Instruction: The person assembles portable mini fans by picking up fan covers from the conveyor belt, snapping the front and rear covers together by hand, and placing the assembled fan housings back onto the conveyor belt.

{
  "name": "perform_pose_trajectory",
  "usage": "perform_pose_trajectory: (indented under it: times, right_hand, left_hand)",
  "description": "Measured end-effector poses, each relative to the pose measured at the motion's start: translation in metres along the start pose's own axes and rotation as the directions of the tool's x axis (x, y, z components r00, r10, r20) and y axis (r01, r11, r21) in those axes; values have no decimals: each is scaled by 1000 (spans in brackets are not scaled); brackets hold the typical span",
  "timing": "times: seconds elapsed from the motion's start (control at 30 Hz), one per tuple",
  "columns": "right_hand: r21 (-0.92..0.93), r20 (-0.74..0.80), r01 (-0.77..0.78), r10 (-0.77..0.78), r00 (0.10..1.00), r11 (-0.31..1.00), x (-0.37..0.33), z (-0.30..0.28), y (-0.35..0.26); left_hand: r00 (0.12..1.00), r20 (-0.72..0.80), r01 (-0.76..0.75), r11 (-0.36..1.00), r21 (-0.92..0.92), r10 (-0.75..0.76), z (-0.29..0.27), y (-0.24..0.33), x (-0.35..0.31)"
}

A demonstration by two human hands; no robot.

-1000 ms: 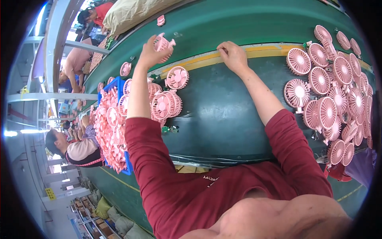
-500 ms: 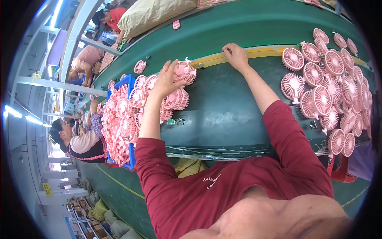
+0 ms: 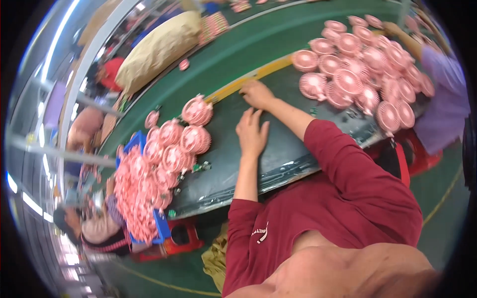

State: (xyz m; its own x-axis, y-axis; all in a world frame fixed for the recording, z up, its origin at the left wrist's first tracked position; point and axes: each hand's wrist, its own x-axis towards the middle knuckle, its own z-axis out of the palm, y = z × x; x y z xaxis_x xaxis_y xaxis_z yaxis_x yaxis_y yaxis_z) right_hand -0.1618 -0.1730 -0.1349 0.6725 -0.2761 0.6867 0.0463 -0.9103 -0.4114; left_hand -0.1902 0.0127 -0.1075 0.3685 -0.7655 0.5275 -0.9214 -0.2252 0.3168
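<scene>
My left hand is over the dark green bench, fingers stretched out and thumb apart, holding nothing. Just beyond it my right hand has its fingers curled near the yellow strip; whatever they hold, if anything, is hidden. To the left of my hands are stacked pink round fan housings, with more pink housings behind them. Small green circuit boards lie beside the stack. Right of my hands is a large pile of pink fan grilles.
A blue crate heaped with pink fan blades stands at the left. Past the yellow strip runs a green conveyor belt with a bulky beige sack beyond. A person in purple reaches to the pile's far right. Other people work at the left.
My view has swung, shifting the scene. My left hand has left the pink housings and come close to my right hand over the bench. A person in purple now appears at the right.
</scene>
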Motion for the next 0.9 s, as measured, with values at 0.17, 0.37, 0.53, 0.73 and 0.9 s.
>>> perform_pose_trajectory:
  times: [0.17, 0.37, 0.53, 0.73, 0.9]
  right_hand:
    - [14, -58, 65, -64, 996, 998, -19, -4, -29]
    - [-29, 82, -89, 91, 992, 996, -24, -24, -30]
    - [-30, 75, -86, 88, 993, 996, -20, -26, -36]
    - [-17, -28, 1, -2, 1000, 1000, -16, -28, -11]
    - [-15, -64, 28, -29, 998, 999, -6, -14, -31]
  left_hand:
    - [995, -85, 44, 984, -175, -60, -7, -23, -15]
    - [990, -113, 49, 969, -241, -78, -3, -12, -14]
    - [983, -57, 143, 926, -349, -173, -5, -11, -14]
    - [979, -62, 145, 873, -466, -195, 9, -9, 0]
    - [966, -32, 204, 832, -516, -258, 2, -31, -7]
